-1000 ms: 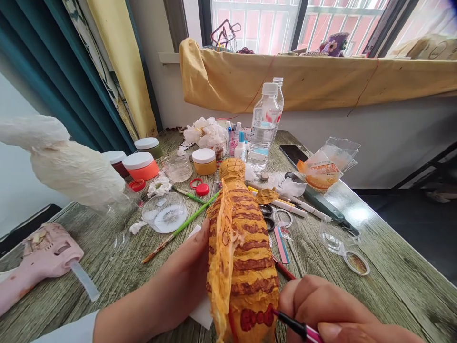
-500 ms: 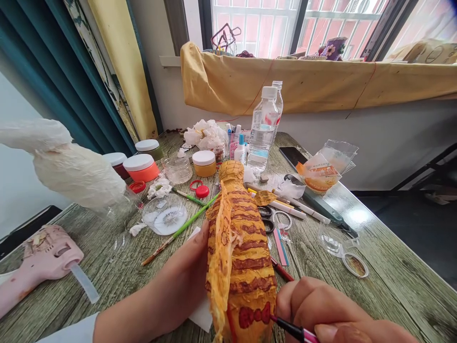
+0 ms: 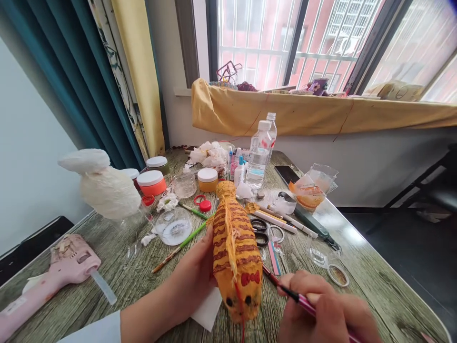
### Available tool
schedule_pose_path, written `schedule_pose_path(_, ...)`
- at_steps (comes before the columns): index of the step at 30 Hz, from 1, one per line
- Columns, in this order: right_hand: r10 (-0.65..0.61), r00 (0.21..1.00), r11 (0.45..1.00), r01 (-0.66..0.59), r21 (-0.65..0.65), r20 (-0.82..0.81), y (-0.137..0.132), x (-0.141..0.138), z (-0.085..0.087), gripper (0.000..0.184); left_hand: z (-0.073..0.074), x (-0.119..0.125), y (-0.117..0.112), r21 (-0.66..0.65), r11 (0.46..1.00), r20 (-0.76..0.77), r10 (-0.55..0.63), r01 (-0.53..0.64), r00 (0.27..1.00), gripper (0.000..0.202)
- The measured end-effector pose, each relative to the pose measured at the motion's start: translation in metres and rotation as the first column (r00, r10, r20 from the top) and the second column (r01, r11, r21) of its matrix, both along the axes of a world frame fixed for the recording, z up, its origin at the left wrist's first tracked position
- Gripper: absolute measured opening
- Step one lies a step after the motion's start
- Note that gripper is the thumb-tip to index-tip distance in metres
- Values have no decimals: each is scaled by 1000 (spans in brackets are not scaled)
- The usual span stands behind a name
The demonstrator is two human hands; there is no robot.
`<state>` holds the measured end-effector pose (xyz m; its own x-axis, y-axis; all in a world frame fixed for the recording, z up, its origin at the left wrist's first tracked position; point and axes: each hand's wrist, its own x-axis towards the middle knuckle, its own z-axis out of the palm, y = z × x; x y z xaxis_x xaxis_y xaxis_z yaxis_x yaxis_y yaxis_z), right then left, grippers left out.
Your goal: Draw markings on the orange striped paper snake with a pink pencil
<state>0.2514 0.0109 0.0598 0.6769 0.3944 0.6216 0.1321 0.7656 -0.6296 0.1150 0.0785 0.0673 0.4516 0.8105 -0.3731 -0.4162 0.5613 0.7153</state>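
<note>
An orange, fish-shaped papier-mâché figure (image 3: 237, 247) with brown stripes is held up over the table, its face toward me. It has black eyes, a painted red bow (image 3: 250, 278) and a red string (image 3: 241, 305) at its head. My left hand (image 3: 200, 259) grips its left side, fingers partly hidden behind it. My right hand (image 3: 321, 305) is closed around a pink pen (image 3: 306, 303) with a black front end, whose tip is beside the figure, apart from the bow. A dark red stick (image 3: 271, 275) shows by the right fingers; whether they hold it I cannot tell.
A pink glue gun (image 3: 73, 267) lies left, near a white wrapped figure (image 3: 110, 190). Paint jars (image 3: 152, 182), a clear dish (image 3: 173, 226) and a green brush (image 3: 193, 234) sit behind my left hand. Bottles (image 3: 257, 159) stand at the back; scissors (image 3: 262, 238) and a cutter (image 3: 317, 228) lie right.
The pen tip has moved off the red bow. The figure is tilted so its black eyes now show, and it appears farther from me. My view has tipped upward.
</note>
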Motion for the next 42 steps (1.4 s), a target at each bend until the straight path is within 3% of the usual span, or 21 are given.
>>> schedule_pose_path(3,-28,978,999,34,27,-207,3,7,2,27,1,1,3,-41,991,-68,128,-131,990,43)
schedule_pose_path(5,-38,958,999,48,26,-285,4,9,4,27,3,-1,4,-2,989,-48,147,-148,988,45)
schedule_pose_path(12,-16,938,1000,22,12,-346,3,-2,3,21,8,-3,4,77,976,8,203,-203,979,39)
schedule_pose_path(23,-78,906,994,40,-99,-415,9,2,-8,23,10,-4,9,192,948,-40,265,-253,963,38)
schedule_pose_path(29,-125,949,986,87,-142,-291,8,-3,-10,24,11,-5,11,204,946,-49,266,-251,963,40)
schedule_pose_path(34,-153,987,969,141,-202,-44,7,-6,-18,25,10,-6,13,208,947,-16,255,-246,967,39)
schedule_pose_path(42,88,932,956,20,-292,353,11,-12,-25,33,4,-8,18,246,939,56,235,-241,970,37)
